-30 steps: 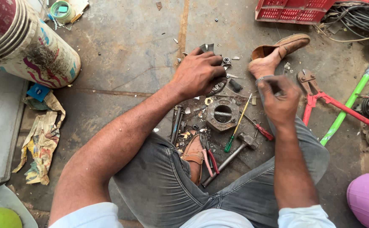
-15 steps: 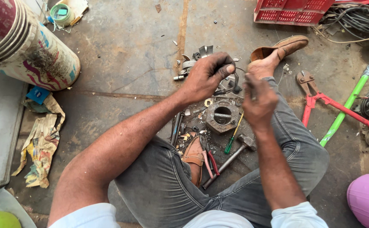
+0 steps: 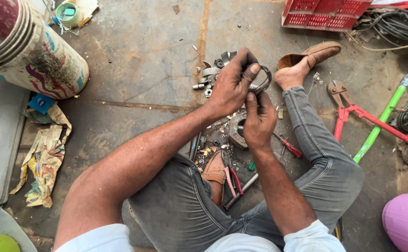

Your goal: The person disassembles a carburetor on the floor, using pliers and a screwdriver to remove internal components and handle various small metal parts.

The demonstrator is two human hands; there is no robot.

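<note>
We see painted drum (image 3: 36, 60) lying on side far left, mouth out of view, contents hidden. Left hand (image 3: 232, 84) pinches thin metal ring (image 3: 263, 80) at chest height over floor scraps; right hand (image 3: 259, 122) closes on ring's lower edge, likely steadying it. Round metal housing (image 3: 237, 130) sits below hands. Red crate (image 3: 325, 14) far right, contents unclear.

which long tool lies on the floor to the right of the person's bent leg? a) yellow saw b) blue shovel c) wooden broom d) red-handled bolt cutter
d: a bolt cutter with red handles lies on the floor right of the leg, crossing a green bar.
</note>
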